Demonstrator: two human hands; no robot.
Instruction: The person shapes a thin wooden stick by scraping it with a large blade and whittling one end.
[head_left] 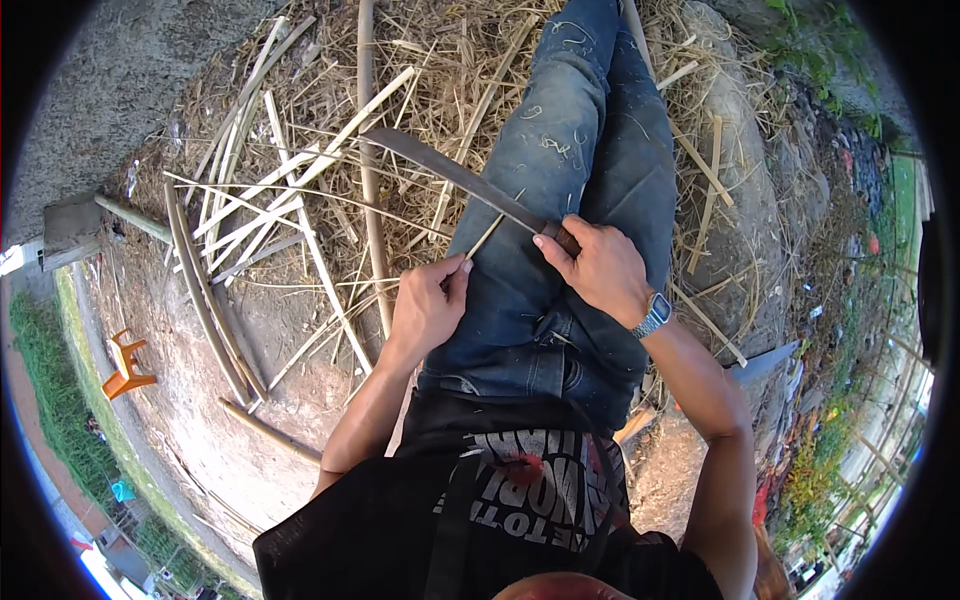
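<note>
1. Covering the upper left of the frame, split bamboo strips [290, 190] lie scattered on the ground.
2. At centre, the right hand [600, 270] is clamped on a long knife [450, 175].
3. Left hand [428, 305] pinches a thin sliver [487, 235] against the blade.

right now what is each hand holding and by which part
The right hand grips a long dark metal blade by its handle. The left hand pinches a thin pale bamboo sliver at its near end.

split bamboo strips [290, 200] clutter the left; jeans-clad legs [560, 180] block the middle.
</note>
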